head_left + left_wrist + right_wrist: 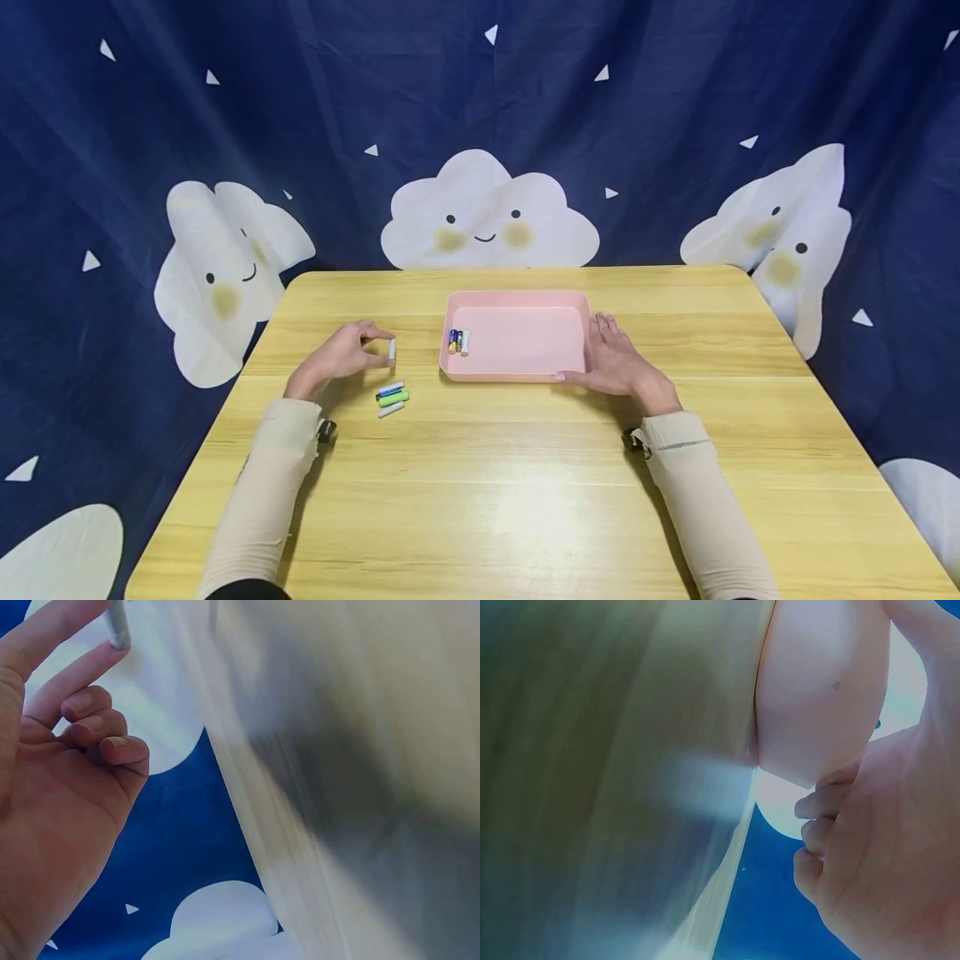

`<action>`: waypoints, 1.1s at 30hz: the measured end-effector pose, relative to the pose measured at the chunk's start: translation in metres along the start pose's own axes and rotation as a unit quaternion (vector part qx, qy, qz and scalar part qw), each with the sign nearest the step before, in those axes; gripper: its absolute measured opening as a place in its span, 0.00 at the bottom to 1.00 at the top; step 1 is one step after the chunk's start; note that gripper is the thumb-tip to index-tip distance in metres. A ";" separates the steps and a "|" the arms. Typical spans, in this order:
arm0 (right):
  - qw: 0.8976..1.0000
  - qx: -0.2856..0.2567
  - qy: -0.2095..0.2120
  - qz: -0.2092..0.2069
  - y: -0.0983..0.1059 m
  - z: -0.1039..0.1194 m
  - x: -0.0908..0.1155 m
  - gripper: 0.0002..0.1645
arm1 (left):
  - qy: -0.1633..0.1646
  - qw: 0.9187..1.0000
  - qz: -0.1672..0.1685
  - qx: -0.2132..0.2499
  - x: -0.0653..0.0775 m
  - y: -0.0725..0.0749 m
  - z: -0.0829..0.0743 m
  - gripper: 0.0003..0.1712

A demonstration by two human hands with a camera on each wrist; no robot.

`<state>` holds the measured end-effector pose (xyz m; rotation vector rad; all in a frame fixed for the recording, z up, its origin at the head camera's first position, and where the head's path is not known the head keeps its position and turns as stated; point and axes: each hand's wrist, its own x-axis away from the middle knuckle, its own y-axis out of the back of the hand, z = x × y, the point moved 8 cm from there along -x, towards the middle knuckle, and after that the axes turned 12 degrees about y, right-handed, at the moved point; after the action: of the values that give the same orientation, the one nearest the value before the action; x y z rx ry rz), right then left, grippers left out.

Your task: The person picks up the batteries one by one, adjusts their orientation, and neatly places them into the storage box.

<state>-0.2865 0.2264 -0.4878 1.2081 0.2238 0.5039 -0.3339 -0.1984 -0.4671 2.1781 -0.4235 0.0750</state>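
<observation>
My left hand [347, 354] pinches a white battery [392, 350] by its ends between thumb and forefinger, left of the pink tray [517, 377]. In the left wrist view the battery [118, 628] shows at the top edge, and the other fingers are curled in toward the palm. Below that hand several loose batteries, among them a green one [393, 399], lie side by side on the table. My right hand [617, 362] rests against the tray's right side, its thumb along the front right corner and its fingers extended. A few batteries [458, 342] stand in a row inside the tray, at its left wall.
The pale wooden table [480, 475] runs back to a dark blue curtain [337, 100] printed with white clouds. Bare tabletop shows between the two forearms and in front of the tray.
</observation>
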 end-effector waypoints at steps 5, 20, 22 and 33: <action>1.000 -0.002 -0.005 0.001 0.000 0.000 0.001 0.82 | -0.020 0.999 -0.020 0.014 -0.004 0.002 -0.012 0.31; 1.000 0.006 -0.002 0.002 0.000 0.001 0.001 0.81 | -0.072 0.996 -0.043 0.034 -0.016 0.001 -0.049 0.29; 1.000 0.006 -0.003 0.003 0.000 0.001 0.001 0.81 | -0.080 0.995 -0.043 0.035 -0.018 0.000 -0.054 0.29; 1.000 0.004 -0.011 0.006 -0.001 0.000 0.001 0.82 | -0.098 0.994 -0.029 0.041 -0.029 -0.011 -0.081 0.30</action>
<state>-0.2860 0.2268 -0.4884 1.2228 0.2008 0.5002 -0.3499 -0.1197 -0.4326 2.2858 -0.4739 -0.1569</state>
